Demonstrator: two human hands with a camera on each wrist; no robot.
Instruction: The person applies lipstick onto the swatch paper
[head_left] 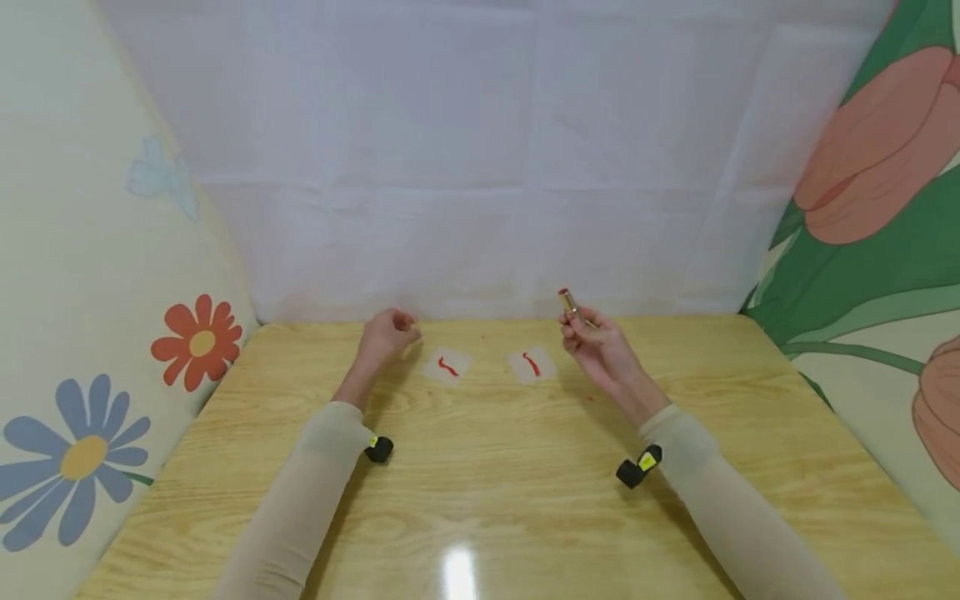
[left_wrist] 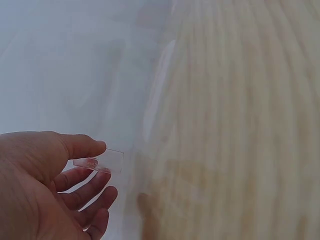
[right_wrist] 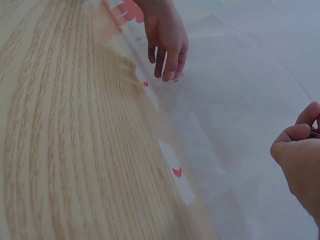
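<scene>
In the head view my right hand [head_left: 606, 357] grips a lipstick [head_left: 569, 303] with a gold tube, its red tip pointing up and away. My left hand [head_left: 386, 338] is raised over the far left of the table. Between its thumb and fingers it pinches a small clear plastic piece [left_wrist: 114, 160], see-through and straight-edged, best seen in the left wrist view. Between the hands two small pale squares lie on the table, a left square [head_left: 462, 362] and a right square [head_left: 517, 364], each bearing a wavy red stroke. The right wrist view mostly cuts off the lipstick.
The wood-grain table [head_left: 495, 467] ends at a hanging white cloth [head_left: 465, 167] just behind both hands. Flower-painted panels stand at either side, with a red flower [head_left: 201, 342] on the left. A tiny red mark [head_left: 589, 398] shows on the table near the right wrist.
</scene>
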